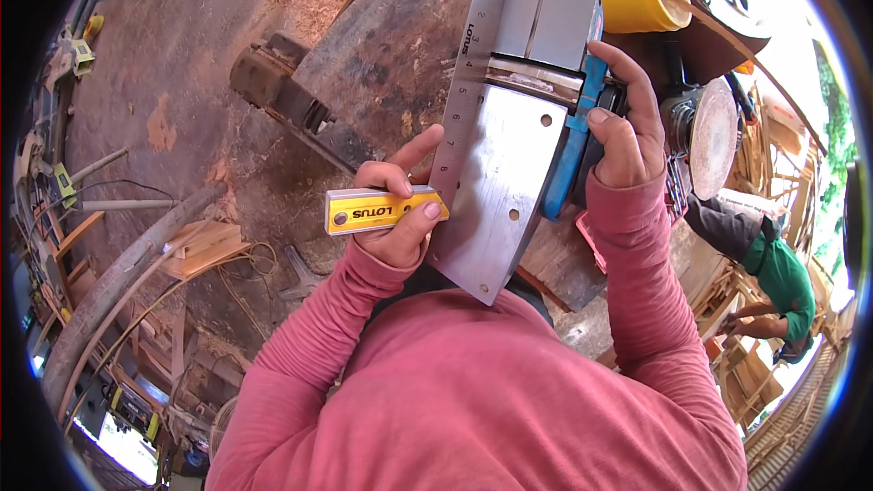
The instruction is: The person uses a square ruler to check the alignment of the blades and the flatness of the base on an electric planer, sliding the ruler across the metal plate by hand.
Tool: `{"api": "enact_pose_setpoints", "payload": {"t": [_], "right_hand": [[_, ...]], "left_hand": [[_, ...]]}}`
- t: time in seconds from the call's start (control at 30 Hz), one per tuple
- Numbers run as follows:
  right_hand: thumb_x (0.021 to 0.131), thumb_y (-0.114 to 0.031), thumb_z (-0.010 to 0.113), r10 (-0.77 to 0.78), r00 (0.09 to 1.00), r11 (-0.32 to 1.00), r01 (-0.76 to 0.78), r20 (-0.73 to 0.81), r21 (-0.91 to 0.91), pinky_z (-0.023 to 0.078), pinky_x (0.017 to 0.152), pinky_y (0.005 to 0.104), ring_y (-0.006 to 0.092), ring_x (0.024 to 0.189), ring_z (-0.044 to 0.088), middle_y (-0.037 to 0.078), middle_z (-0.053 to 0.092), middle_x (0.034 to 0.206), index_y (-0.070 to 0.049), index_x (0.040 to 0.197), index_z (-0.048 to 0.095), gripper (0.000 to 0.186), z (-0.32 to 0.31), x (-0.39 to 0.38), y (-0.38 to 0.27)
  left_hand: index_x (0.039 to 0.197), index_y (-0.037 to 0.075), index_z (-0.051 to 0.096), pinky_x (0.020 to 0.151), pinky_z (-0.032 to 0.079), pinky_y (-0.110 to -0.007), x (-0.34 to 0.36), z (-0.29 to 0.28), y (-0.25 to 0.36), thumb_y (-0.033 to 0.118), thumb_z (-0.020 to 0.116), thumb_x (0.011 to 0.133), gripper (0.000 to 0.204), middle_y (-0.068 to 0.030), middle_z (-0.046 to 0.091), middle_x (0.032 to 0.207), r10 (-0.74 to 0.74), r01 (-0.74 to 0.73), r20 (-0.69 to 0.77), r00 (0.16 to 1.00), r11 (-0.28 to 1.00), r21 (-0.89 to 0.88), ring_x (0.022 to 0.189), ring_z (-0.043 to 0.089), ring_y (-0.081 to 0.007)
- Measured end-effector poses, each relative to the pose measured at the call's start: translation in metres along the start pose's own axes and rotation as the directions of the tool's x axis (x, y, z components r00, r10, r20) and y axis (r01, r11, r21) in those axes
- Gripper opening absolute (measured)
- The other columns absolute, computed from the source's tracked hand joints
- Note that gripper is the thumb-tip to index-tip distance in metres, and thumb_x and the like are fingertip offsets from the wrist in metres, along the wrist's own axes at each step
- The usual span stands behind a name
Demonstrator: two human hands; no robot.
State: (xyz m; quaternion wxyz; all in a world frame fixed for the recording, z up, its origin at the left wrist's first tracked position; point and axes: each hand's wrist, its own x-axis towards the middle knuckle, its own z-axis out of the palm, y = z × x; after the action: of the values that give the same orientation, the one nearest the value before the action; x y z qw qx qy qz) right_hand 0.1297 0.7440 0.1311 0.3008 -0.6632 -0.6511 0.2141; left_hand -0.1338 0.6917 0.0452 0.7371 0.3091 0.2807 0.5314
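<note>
My left hand (400,241) grips the yellow handle (364,211) of a square, whose steel ruler blade (461,118) lies along the left edge of an upturned handheld planer. The planer's long metal plate (514,168) has several holes, with a cutter drum (532,80) between it and the shorter grooved plate (550,18). My right hand (627,141) holds the blue body (573,164) on the planer's right side, thumb on it and index finger curled near the drum. The planer's underside faces the camera.
A stained work surface (364,36) lies behind, with a yellow tub (637,0) and a disc tool (714,136) at right. A bent-over person in green (782,282) is farther right. Wood pieces (205,245), cords and a long pipe (118,282) lie at lower left.
</note>
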Motion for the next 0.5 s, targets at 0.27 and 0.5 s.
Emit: {"api": "enact_pose_setpoints", "payload": {"t": [0.27,0.5], "right_hand": [[0.084,-0.016,0.048,0.059,0.998,0.998,-0.058,0.03,-0.037,0.052,0.098,0.0282,0.0162,0.104,0.064,0.014,0.068,0.129,0.003,0.149,0.056,0.069,-0.0032,0.0004,-0.0023],[0.084,-0.017,0.048,0.057,0.998,0.997,-0.055,0.033,-0.059,0.052,0.095,0.0274,0.0156,0.1,0.063,0.013,0.068,0.125,0.002,0.148,0.057,0.068,-0.0047,0.0011,-0.0038]], "left_hand": [[0.116,0.016,0.042,0.107,0.056,-0.035,-0.0019,-0.0049,-0.0014,-0.013,0.06,0.097,0.04,-0.0291,0.039,0.168,0.017,-0.017,0.075,0.997,1.0,-0.006,0.145,0.057,-0.0359],[0.116,0.016,0.042,0.11,0.055,-0.037,-0.0047,-0.0056,0.0008,-0.015,0.059,0.095,0.041,-0.0292,0.038,0.169,0.002,0.0,0.073,0.997,1.0,-0.02,0.148,0.054,-0.039]]}}
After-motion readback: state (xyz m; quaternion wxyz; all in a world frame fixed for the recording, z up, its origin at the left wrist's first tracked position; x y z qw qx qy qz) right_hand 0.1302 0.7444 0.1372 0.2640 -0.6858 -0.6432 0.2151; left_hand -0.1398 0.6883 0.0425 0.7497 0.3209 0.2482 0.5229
